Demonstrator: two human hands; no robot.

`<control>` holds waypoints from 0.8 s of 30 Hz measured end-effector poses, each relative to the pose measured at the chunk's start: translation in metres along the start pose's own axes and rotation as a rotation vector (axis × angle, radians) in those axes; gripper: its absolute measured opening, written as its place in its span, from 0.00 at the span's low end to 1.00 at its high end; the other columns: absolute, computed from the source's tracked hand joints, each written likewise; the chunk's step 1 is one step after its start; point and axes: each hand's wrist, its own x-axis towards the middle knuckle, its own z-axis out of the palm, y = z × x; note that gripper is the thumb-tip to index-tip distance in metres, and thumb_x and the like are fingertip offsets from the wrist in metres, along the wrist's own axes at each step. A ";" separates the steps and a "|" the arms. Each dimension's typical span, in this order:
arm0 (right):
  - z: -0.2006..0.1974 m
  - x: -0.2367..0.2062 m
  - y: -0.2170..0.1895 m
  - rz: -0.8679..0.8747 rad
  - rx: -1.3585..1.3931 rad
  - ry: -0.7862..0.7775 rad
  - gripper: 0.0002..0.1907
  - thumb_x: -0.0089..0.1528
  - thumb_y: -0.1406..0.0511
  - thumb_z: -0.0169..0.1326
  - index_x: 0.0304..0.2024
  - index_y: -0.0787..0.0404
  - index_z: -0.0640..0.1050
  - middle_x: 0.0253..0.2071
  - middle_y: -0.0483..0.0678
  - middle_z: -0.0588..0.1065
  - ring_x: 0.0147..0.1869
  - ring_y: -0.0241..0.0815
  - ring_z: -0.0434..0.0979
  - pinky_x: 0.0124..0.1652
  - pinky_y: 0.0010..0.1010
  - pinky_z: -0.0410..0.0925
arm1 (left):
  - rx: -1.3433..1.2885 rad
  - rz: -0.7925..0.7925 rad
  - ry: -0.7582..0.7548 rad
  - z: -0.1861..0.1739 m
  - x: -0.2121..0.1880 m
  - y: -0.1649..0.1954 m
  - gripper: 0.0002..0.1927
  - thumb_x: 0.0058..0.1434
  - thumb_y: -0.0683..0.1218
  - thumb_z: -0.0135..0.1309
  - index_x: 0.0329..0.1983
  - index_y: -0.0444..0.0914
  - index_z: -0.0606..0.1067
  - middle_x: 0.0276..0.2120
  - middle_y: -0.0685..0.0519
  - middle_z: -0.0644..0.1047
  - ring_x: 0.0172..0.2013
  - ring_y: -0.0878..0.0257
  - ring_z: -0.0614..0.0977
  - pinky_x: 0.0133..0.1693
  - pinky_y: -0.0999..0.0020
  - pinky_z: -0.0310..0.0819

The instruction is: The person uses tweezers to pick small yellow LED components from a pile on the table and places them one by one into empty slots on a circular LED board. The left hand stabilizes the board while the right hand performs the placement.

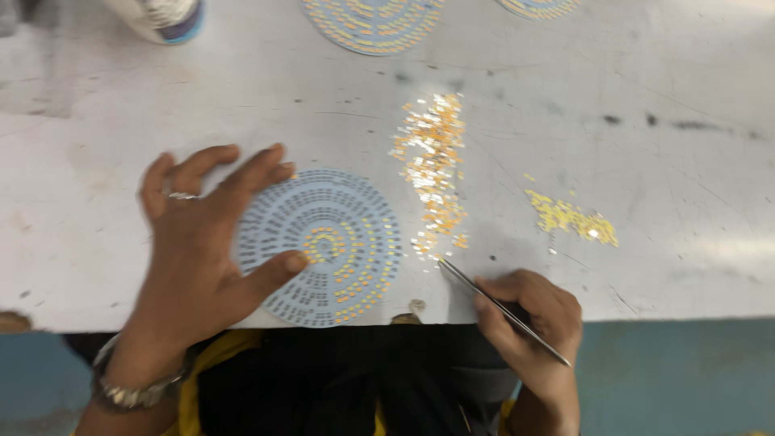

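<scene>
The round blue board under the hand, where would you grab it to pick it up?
Probably by its near edge, coming from the table's front. The round blue board lies flat and thin, and its near rim sits close to the table edge. The left hand covers its left side.

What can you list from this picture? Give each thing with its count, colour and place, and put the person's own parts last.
table: one, scuffed white, fills the view
round board: one, pale blue, partly filled with yellow chips, at near edge
more round boards: two, cut off at top edge
loose chips: one long scatter, orange and silver, right of the board
small chip pile: one, yellow, further right
container: one, white with blue rim, top left
tweezers: one pair, silver, tips at the scatter
left hand: ringed, flat on the board
right hand: holding tweezers
</scene>
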 end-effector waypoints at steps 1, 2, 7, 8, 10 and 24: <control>0.001 -0.002 -0.003 0.026 0.000 0.007 0.06 0.52 0.71 0.64 0.31 0.67 0.80 0.24 0.47 0.76 0.24 0.35 0.73 0.27 0.25 0.63 | 0.000 -0.004 0.007 0.001 0.001 -0.001 0.45 0.63 0.72 0.49 0.72 0.37 0.65 0.55 0.54 0.81 0.70 0.50 0.63 0.70 0.42 0.31; 0.005 -0.004 -0.006 0.054 0.003 0.011 0.06 0.52 0.72 0.63 0.32 0.67 0.80 0.23 0.47 0.75 0.23 0.36 0.72 0.26 0.25 0.62 | 0.003 -0.011 0.012 0.002 0.000 -0.001 0.45 0.62 0.72 0.49 0.72 0.39 0.65 0.55 0.54 0.81 0.70 0.50 0.63 0.70 0.41 0.31; 0.049 -0.009 -0.027 -0.106 0.039 -0.058 0.07 0.52 0.70 0.64 0.31 0.66 0.79 0.25 0.47 0.76 0.25 0.36 0.75 0.26 0.25 0.64 | 0.002 -0.017 0.043 0.005 0.001 -0.002 0.43 0.63 0.71 0.52 0.73 0.42 0.64 0.55 0.55 0.82 0.69 0.47 0.65 0.70 0.37 0.33; 0.054 -0.006 -0.029 -0.139 0.017 -0.067 0.08 0.51 0.70 0.64 0.30 0.66 0.79 0.25 0.48 0.75 0.25 0.36 0.74 0.26 0.26 0.64 | -0.004 -0.013 0.045 0.005 0.001 -0.001 0.43 0.63 0.71 0.52 0.73 0.43 0.64 0.55 0.55 0.82 0.70 0.47 0.66 0.70 0.37 0.33; 0.055 0.002 -0.031 -0.165 0.001 -0.112 0.08 0.53 0.69 0.65 0.32 0.67 0.79 0.24 0.48 0.75 0.24 0.36 0.74 0.26 0.26 0.64 | -0.002 -0.009 0.041 0.004 0.002 -0.001 0.43 0.63 0.71 0.52 0.74 0.43 0.63 0.55 0.55 0.82 0.70 0.45 0.65 0.70 0.37 0.32; 0.041 0.028 -0.034 0.049 0.158 -0.321 0.07 0.57 0.71 0.63 0.36 0.68 0.80 0.26 0.46 0.81 0.26 0.33 0.86 0.26 0.20 0.73 | 0.021 0.022 0.056 0.006 0.001 -0.005 0.44 0.65 0.74 0.48 0.75 0.44 0.62 0.56 0.53 0.81 0.69 0.43 0.66 0.70 0.37 0.31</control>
